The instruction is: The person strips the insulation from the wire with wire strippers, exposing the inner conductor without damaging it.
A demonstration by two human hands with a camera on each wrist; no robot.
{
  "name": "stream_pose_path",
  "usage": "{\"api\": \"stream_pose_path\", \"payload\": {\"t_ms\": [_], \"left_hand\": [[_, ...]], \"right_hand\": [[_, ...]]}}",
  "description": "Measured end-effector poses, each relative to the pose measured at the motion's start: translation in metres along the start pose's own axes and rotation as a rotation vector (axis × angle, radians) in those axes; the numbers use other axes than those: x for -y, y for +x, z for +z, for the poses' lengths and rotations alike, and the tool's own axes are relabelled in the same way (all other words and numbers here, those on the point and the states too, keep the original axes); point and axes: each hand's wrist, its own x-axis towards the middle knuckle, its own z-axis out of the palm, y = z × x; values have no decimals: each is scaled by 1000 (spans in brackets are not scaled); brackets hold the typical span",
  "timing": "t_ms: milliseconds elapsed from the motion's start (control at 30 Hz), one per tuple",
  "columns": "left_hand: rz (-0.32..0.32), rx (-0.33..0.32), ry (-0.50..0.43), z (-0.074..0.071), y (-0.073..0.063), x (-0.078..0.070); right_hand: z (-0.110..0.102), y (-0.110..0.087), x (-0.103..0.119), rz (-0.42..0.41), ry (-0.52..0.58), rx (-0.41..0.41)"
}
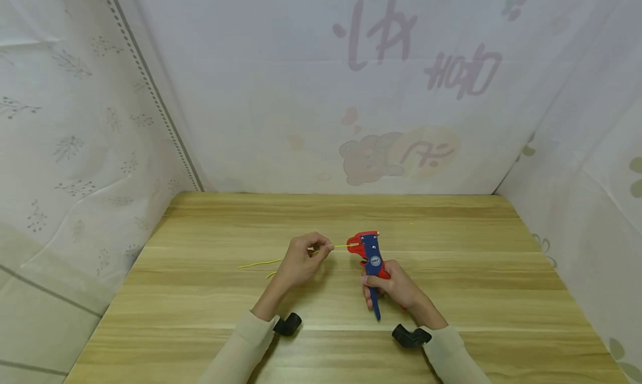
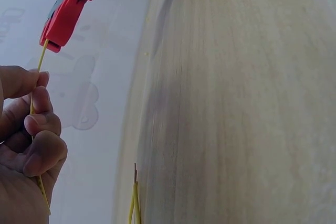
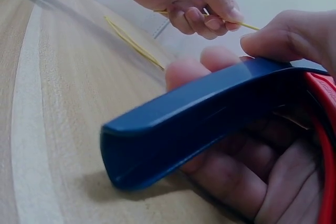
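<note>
Between thumb and fingertips, my left hand (image 1: 302, 259) pinches a thin yellow wire (image 1: 340, 246). Its far end enters the red jaws of a red and blue wire stripper (image 1: 371, 249); the tip inside is hidden. In the left wrist view the wire's other end (image 2: 42, 188) trails along the palm. My right hand (image 1: 398, 288) grips the stripper by its handles, fingers wrapped round them, thumb lying on the blue handle (image 3: 184, 95). On the table below the left hand lie other yellow wires (image 2: 136, 203), with bare copper showing at their ends.
The wood-grain table (image 1: 476, 250) carries a tiny yellow scrap (image 1: 411, 224) beyond the stripper. Pale printed cloth (image 1: 281, 94) hangs behind and at both sides. A black wrist camera (image 1: 288, 324) sits at the left cuff, another camera (image 1: 411, 336) at the right.
</note>
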Motion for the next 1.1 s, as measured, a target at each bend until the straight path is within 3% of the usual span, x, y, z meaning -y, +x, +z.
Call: {"api": "stream_pose_path", "payload": {"t_ms": [267,533,1100], "left_hand": [[35,-5,0,0,0,-1],[-22,23,27,-2,-1,0],[-27,21,32,1,0,-2]], "right_hand": [[2,0,1,25,-11,-28],[9,3,4,86,-50,-92],[12,3,3,84,-47,-155]]}}
